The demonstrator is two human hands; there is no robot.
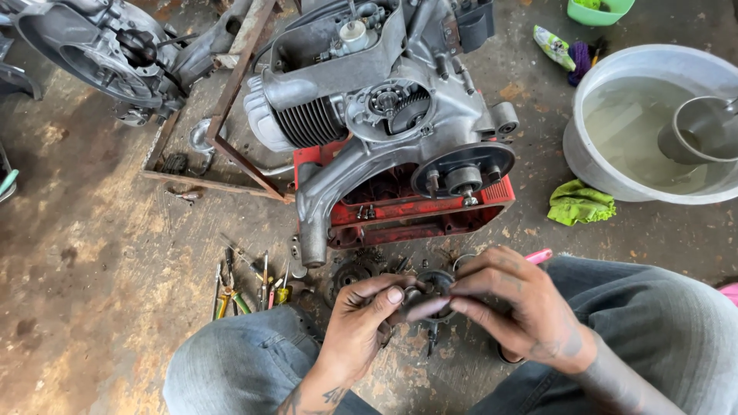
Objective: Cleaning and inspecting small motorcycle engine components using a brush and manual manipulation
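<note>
Fingers [393, 296] pinch round, greasy metal part [435, 286].

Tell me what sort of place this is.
Probably a small repair workshop, working on the floor: a stripped engine on a red crate, hand tools on stained concrete, and both hands holding a greasy round part.
</note>
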